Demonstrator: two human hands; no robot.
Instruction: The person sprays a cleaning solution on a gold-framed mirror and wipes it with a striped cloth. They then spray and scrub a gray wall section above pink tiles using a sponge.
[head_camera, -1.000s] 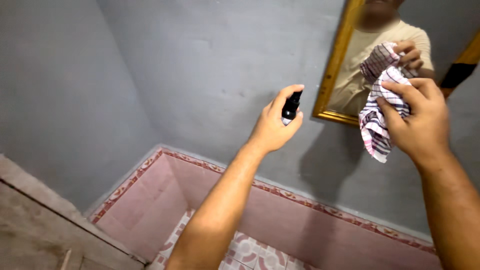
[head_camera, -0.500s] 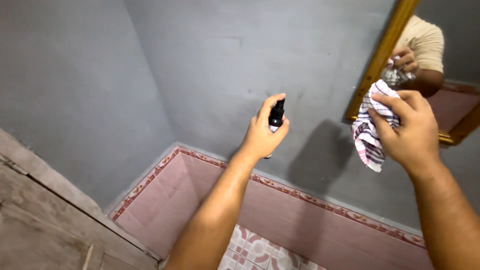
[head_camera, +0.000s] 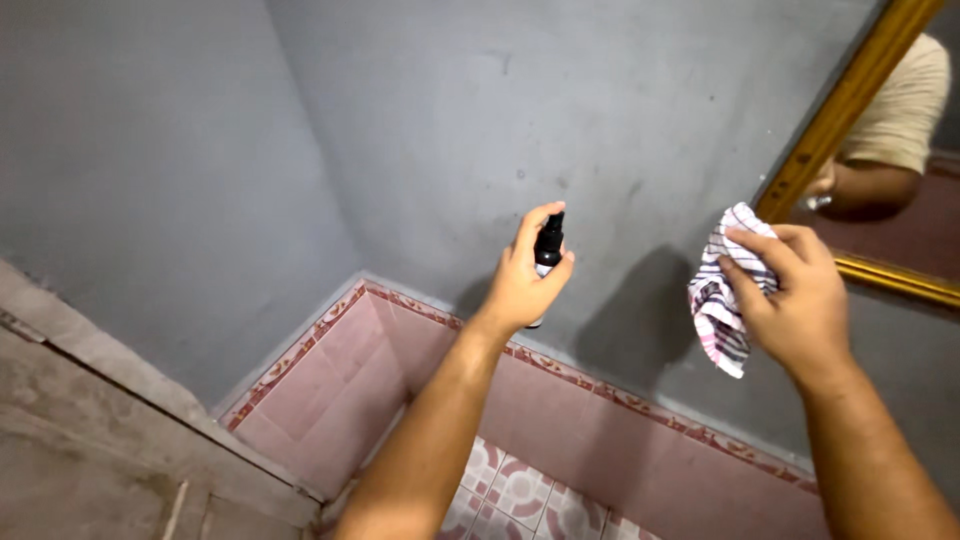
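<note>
Left hand (head_camera: 520, 285) is gripping a small black plastic spray bottle (head_camera: 547, 250), index finger atop; right hand (head_camera: 790, 300) is clutching a striped cloth (head_camera: 718, 300) beside the gold-framed mirror (head_camera: 850, 100), apparently unwiped.

The bottle (head_camera: 548, 246) in the left hand (head_camera: 525, 285) is black at the top, with a pale band lower down. The cloth (head_camera: 722, 300) in the right hand (head_camera: 795, 305) is white, checked with dark and pink stripes. The wall (head_camera: 420, 120) is plain grey. Along its foot run pink tiles (head_camera: 560, 420) topped by a red-and-cream patterned border (head_camera: 560, 368). The floor tiles (head_camera: 520, 500), near, are white with pink corner motifs. The mirror (head_camera: 850, 100), far right, has a gold frame. The door (head_camera: 90, 440), near left, is weathered grey-brown.
</note>
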